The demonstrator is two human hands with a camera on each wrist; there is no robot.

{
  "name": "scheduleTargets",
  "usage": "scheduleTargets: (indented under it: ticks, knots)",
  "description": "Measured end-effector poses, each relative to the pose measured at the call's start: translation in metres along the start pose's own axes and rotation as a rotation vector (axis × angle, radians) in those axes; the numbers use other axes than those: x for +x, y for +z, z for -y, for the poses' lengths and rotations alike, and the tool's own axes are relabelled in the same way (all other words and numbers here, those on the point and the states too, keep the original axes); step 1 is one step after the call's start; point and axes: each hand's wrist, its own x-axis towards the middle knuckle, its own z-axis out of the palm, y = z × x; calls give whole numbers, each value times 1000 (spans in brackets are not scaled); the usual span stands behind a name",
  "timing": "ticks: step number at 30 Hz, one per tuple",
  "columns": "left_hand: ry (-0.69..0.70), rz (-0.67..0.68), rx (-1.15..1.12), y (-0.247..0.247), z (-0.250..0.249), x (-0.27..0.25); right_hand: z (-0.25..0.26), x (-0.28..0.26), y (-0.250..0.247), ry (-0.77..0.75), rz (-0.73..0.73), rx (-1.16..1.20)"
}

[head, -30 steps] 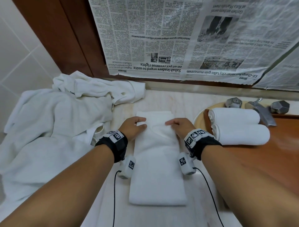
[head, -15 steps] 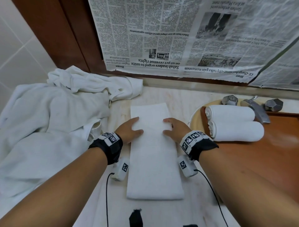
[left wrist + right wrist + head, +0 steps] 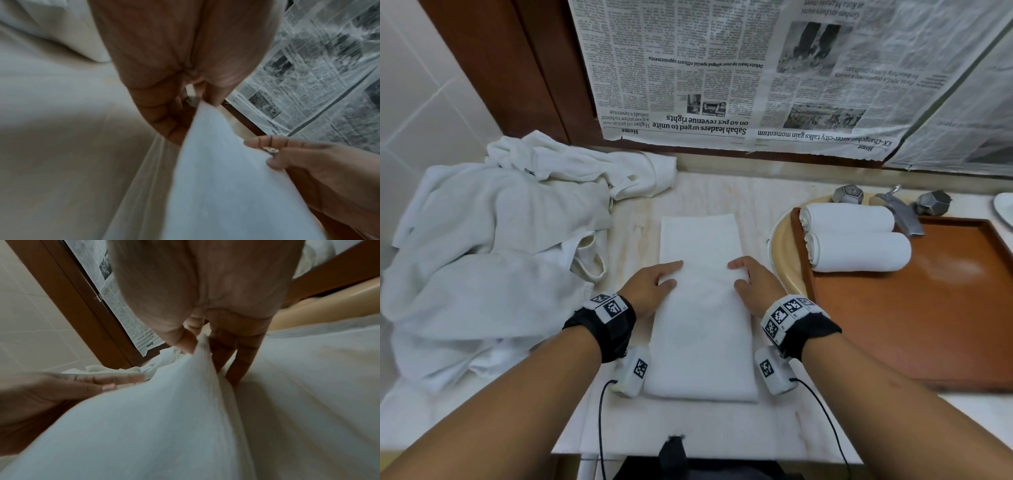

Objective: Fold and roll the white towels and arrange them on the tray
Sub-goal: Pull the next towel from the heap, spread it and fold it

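A white towel (image 3: 702,325), folded into a long strip, lies flat on the marble counter in front of me. My left hand (image 3: 674,272) rests on its left edge and my right hand (image 3: 736,274) on its right edge, about midway along. Thumb and forefinger of each lie straight on top. In the wrist views the towel (image 3: 226,194) (image 3: 154,426) edge runs between thumb and remaining fingers of the left hand (image 3: 185,105) and right hand (image 3: 205,345). Two rolled towels (image 3: 849,219) (image 3: 859,251) lie side by side at the far left corner of the brown tray (image 3: 928,325).
A heap of unfolded white towels (image 3: 493,257) covers the counter's left side. The tray sits over a cream basin (image 3: 780,253), with a metal tap (image 3: 900,212) and two knobs behind it. Newspaper (image 3: 756,68) hangs on the wall behind.
Both hands have slid along the towel's edges from its far end toward me, to about its middle. The far end now lies flat and smooth.
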Motion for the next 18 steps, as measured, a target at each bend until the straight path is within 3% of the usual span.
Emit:
scheduleTargets:
  ticks: [2, 6, 10, 18]
  knots:
    - [40, -49, -35, 3, 0, -3, 1, -7, 1, 21, -21, 18]
    - [-64, 79, 20, 14, 5, -11, -4, -12, 10, 77, 68, -122]
    - [-57, 119, 97, 15, 5, -16, -4, -15, 14, 95, 48, -162]
    - [-23, 97, 185, 16, 14, -25, -9, -32, 13, 12, 23, -186]
